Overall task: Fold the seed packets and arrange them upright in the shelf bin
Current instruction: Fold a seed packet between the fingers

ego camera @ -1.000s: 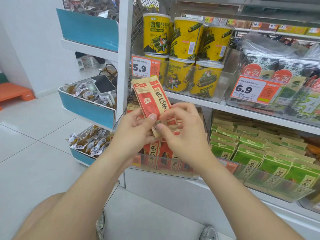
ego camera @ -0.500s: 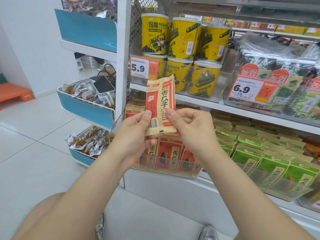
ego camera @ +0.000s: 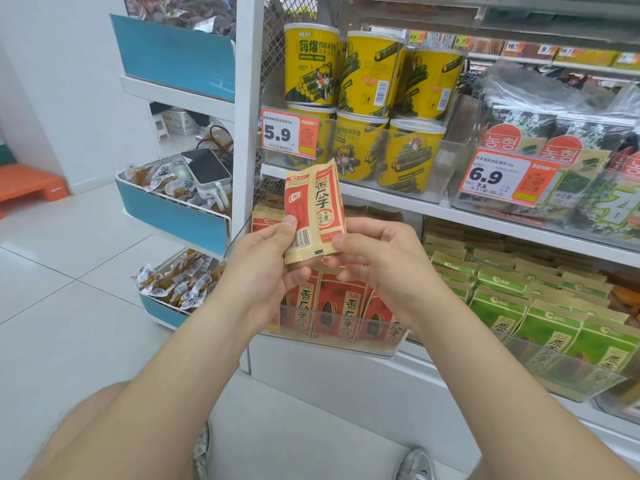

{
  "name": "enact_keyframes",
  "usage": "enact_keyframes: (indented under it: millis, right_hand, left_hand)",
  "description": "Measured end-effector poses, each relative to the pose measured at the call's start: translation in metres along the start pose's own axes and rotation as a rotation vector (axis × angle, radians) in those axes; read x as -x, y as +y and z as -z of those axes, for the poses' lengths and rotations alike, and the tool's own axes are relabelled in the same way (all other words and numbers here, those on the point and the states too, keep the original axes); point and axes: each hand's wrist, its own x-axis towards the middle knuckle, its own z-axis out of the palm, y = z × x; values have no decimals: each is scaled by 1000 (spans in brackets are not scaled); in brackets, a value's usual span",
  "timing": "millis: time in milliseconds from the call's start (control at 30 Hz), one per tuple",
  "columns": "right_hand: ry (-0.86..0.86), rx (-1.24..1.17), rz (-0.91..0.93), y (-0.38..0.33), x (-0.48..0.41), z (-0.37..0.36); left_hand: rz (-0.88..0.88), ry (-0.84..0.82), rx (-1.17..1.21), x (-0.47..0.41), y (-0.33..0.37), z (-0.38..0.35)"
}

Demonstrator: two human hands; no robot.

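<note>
Head view, both hands pinch seed packet (ego camera: 313,209) btm edge (folded lengthwise), upright above clear shelf bin (ego camera: 332,336).

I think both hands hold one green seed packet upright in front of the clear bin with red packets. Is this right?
Not quite: the head view shows the packet is red and tan, not green. Both the left hand and the right hand hold it upright in front of the clear bin with red packets.

We can read 5.9 on the left price tag (ego camera: 289,136). We see 6.9 on the right price tag (ego camera: 498,180). The held seed packet (ego camera: 313,211) says 香瓜子.
</note>
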Motion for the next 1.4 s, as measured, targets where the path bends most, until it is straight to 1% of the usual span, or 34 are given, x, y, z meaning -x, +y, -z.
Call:
enact_keyframes:
  millis: [167, 233, 267, 333, 367, 433, 500, 667, 800, 867, 967, 1100, 1200, 1333, 1400]
  right_hand:
    - [-24, -88, -47, -3, -1, 2]
    - [-22, -84, -44, -5, 0, 2]
    - [-8, -60, -30, -4, 1, 1]
    - [58, 28, 25, -2, 3, -2]
    - [97, 63, 58, -1, 3, -5]
    - [151, 81, 101, 3, 2, -8]
    - [156, 88, 103, 4, 1, -8]
    - [91, 83, 51, -4, 5, -3]
    - [119, 126, 63, -4, 8, -1]
    - [131, 170, 69, -1, 9, -1]
    - [130, 170, 78, 0, 11, -2]
    - [126, 150, 115, 0, 14, -5]
    - [93, 158, 101, 0, 13, -4]
    - [54, 155, 91, -2, 14, 0]
    - [64, 151, 94, -3, 15, 0]
  left_hand:
    - [56, -22, 63, 1, 2, -2]
    - [39, 19, 61, -1, 1, 0]
    - [-1, 70, 19, -3, 0, 2]
    - [-150, 174, -200, -5, -3, 7]
    - [-236, 187, -333, -5, -3, 8]
    - [-329, 117, -493, -1, -5, 6]
    - [-311, 44, -523, 3, -6, 4]
    - [-305, 56, -585, 2, -2, 9]
    - [-311, 38, -652, 4, 0, 10]
    - [-303, 32, -668, 5, -1, 9]
    - [-314, 28, -686, 7, -1, 8]
    - [-273, 9, -587, 5, -1, 6]
    - [-259, 20, -532, 4, -2, 8]
    - [-244, -6, -509, 4, 0, 11]
    - [-265, -4, -546, 5, 2, 11]
